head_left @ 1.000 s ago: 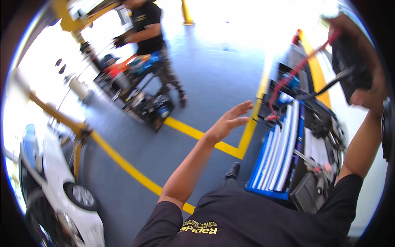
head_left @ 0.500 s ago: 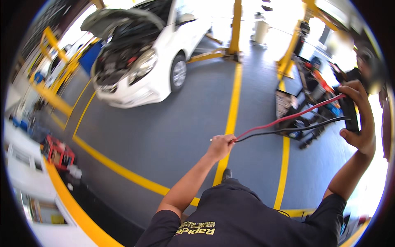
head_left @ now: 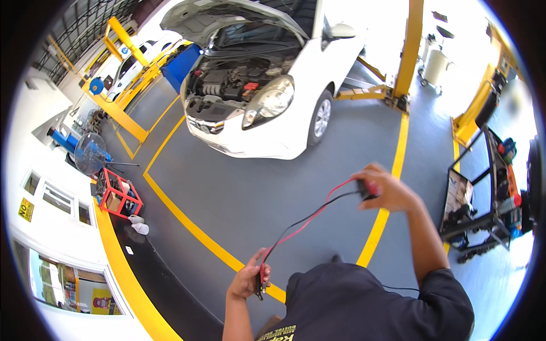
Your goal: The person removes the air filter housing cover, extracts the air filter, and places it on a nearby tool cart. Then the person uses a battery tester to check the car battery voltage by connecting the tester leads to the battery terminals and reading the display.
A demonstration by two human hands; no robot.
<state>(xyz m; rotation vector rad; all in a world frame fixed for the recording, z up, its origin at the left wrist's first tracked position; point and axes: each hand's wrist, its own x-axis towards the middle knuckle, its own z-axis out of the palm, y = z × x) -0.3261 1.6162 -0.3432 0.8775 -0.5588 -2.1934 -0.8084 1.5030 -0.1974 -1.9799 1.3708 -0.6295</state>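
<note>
My left hand [head_left: 244,282], low and left of my body, is closed around a pair of test clips [head_left: 262,277], one red and one black, their tips hanging below my fingers. Red and black leads [head_left: 307,218] rise from them in a slack curve to a handheld tester [head_left: 365,190], a black box with red on it. My right hand [head_left: 393,191] grips the tester, hiding most of its body. Ahead to the left stands a white car [head_left: 244,139] with its bonnet [head_left: 233,17] raised and the engine bay [head_left: 230,79] exposed. Neither hand touches the car.
A black tool cart [head_left: 475,187] stands at the right, beyond my right arm. Yellow lift posts [head_left: 408,51] rise near the car. Left are a standing fan [head_left: 91,153], a red-framed crate [head_left: 121,196] and white jugs [head_left: 140,227]. Yellow lines [head_left: 199,238] mark the grey floor.
The view has turned right, toward the cart. My right hand has lowered the tester and brought it inward; my left hand has dropped. The leads, previously stretched nearly straight, now sag.
</note>
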